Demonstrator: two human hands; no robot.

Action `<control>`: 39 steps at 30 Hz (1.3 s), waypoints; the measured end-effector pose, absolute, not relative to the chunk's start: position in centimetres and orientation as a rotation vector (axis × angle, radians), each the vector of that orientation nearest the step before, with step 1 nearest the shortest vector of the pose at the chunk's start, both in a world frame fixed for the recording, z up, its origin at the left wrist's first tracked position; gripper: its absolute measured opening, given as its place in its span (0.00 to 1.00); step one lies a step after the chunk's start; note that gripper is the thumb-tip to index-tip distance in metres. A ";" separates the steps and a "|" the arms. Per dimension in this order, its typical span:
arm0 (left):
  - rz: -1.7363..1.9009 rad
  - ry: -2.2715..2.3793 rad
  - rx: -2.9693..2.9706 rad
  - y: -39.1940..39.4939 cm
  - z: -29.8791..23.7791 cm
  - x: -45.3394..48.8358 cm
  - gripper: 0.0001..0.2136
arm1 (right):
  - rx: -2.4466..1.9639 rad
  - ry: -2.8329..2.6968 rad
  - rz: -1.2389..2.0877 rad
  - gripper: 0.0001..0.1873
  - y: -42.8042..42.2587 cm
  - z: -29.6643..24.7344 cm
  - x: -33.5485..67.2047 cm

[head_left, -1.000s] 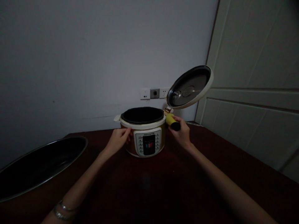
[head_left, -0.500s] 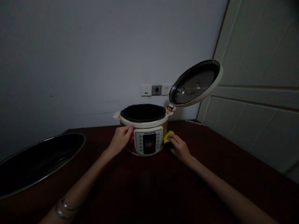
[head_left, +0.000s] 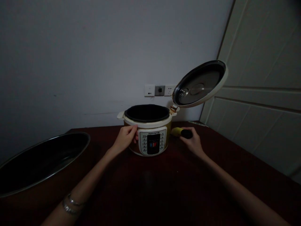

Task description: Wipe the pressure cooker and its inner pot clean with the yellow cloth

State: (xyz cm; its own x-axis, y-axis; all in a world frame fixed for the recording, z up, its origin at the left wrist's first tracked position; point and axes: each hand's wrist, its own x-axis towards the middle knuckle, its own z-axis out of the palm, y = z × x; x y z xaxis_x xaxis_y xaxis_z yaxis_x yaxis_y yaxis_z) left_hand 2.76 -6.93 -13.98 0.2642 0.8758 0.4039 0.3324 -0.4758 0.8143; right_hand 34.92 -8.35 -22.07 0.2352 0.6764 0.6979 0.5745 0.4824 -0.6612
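Note:
An electric pressure cooker [head_left: 154, 145], white and gold with a dark button panel, stands on the table with its mouth uncovered. Its round lid [head_left: 199, 84] is raised and leans to the right on the hinge. My left hand [head_left: 125, 137] has its fingers curled against the cooker's front left side, thumb just under the white rim. Beside the cooker's right side, my right hand [head_left: 194, 142] pinches a yellow-and-black sponge [head_left: 177, 131]; the yellow part faces the cooker's wall and the black end points toward me. Whether the sponge touches the wall is hard to tell.
A large dark inner pot [head_left: 44, 179] with a shiny rim fills the left of the dark red table [head_left: 150, 188]. Wall sockets [head_left: 160, 90] sit behind the cooker. On the right rises a pale panelled door [head_left: 258, 78].
My right hand has shifted right and turned, so the sponge's black end now shows. The left hand keeps its hold at the cooker's side. The view has swung slightly left.

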 end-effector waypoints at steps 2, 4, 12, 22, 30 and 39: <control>1.178 1.082 1.928 -6.9 -14.0 2.8 0.21 | -1.136 -1.403 -0.075 0.17 -8.1 -20.1 34.6; 1.177 1.071 1.922 -6.9 -14.0 2.8 0.21 | -1.054 -1.519 -0.293 0.14 -7.8 -18.4 34.0; 1.213 1.039 1.900 -6.7 -14.4 2.8 0.21 | -0.759 -1.848 -0.790 0.20 -6.9 -18.6 32.7; 1.295 1.043 1.910 -6.5 -14.7 3.0 0.21 | -1.016 -2.297 -0.592 0.15 -8.1 -26.1 33.6; 1.319 1.037 1.865 -6.4 -14.9 3.0 0.21 | -1.141 -2.450 -0.304 0.16 -8.8 -25.7 33.0; 1.307 1.027 1.875 -6.3 -15.1 2.9 0.21 | -1.046 -1.854 -0.468 0.19 -7.8 -19.1 33.7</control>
